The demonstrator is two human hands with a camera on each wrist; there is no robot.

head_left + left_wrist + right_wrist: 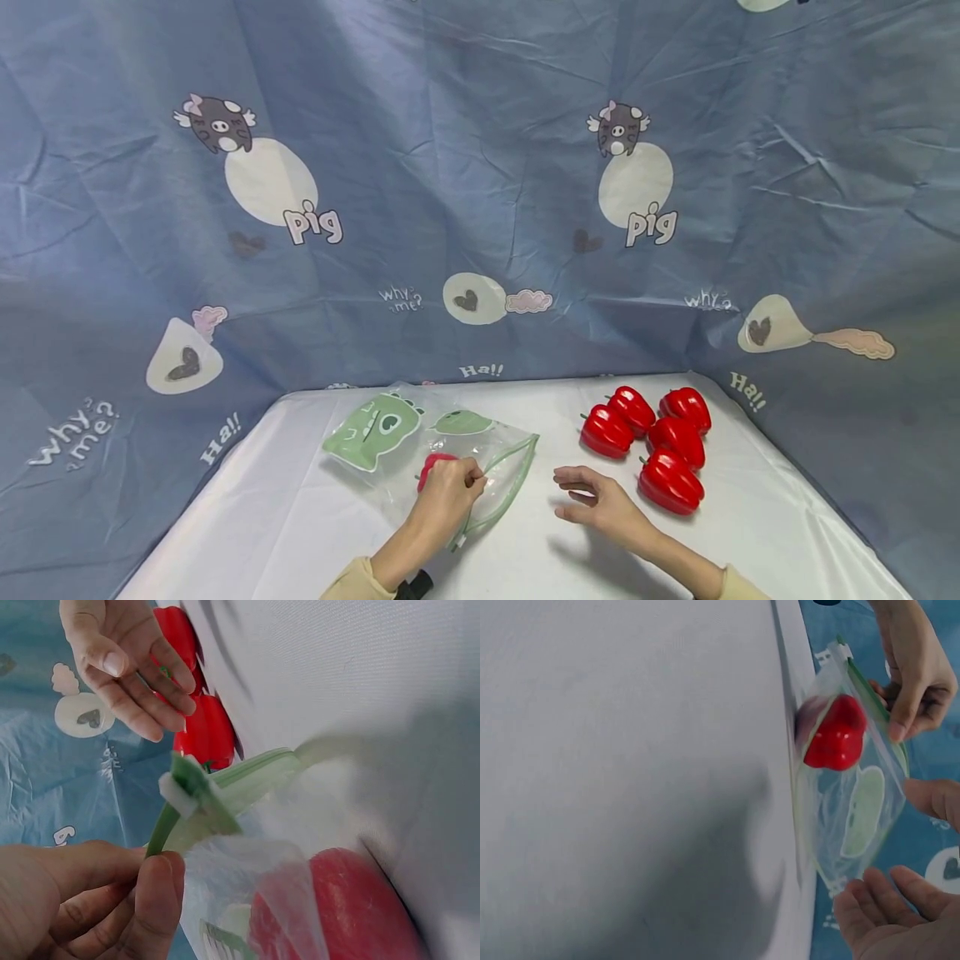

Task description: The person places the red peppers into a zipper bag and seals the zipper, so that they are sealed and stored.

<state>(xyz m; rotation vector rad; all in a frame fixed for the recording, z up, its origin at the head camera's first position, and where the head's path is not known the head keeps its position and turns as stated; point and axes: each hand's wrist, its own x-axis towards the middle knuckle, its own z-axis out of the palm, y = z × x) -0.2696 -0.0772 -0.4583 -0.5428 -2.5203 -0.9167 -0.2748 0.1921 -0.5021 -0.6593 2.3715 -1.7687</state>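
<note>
A clear zip bag [517, 454] with a green zip edge and green cartoon prints lies on the left part of the table, its mouth turned right. Inside it is one red bell pepper [838, 735], partly covered by my left hand in the head view. My left hand [450, 490] pinches the green zip edge between thumb and finger and lifts it. To the right of the bag mouth, my right hand [600, 504] hovers over the table with relaxed, spread fingers and nothing in them. Several red bell peppers [671, 482] lie just beyond it.
A white cloth covers the table [262, 500]. Behind it hangs a blue printed curtain [480, 167], which also comes round both sides. The loose peppers sit grouped at the right rear. A small white slider [178, 796] is on the bag's zip.
</note>
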